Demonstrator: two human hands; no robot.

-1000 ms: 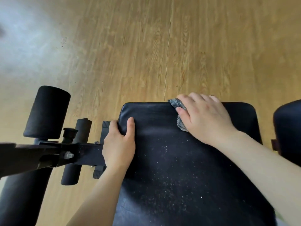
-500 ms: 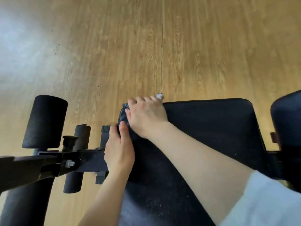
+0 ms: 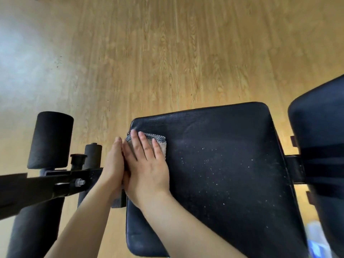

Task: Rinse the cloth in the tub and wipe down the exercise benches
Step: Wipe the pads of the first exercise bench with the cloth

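A black padded bench seat (image 3: pixel 223 164), speckled with white dust, fills the lower middle of the head view. A grey woven cloth (image 3: pixel 158 139) lies folded near the seat's far left corner. My right hand (image 3: pixel 147 164) lies flat on the cloth with straight fingers, pressing it onto the pad. My left hand (image 3: pixel 113 162) rests along the seat's left edge, right beside my right hand, its fingers straight; the fingertips' hold on the edge is hidden.
Left of the seat a black metal frame bar (image 3: pixel 37 187) carries black foam rollers (image 3: pixel 50 140). A second black pad (image 3: pixel 320 146) stands at the right edge. Wooden floor (image 3: pixel 176 53) spreads beyond the bench. No tub is in view.
My right hand slid the cloth from the seat's far middle to its far left corner, then back toward me along the left edge. My left hand stayed at the left edge.
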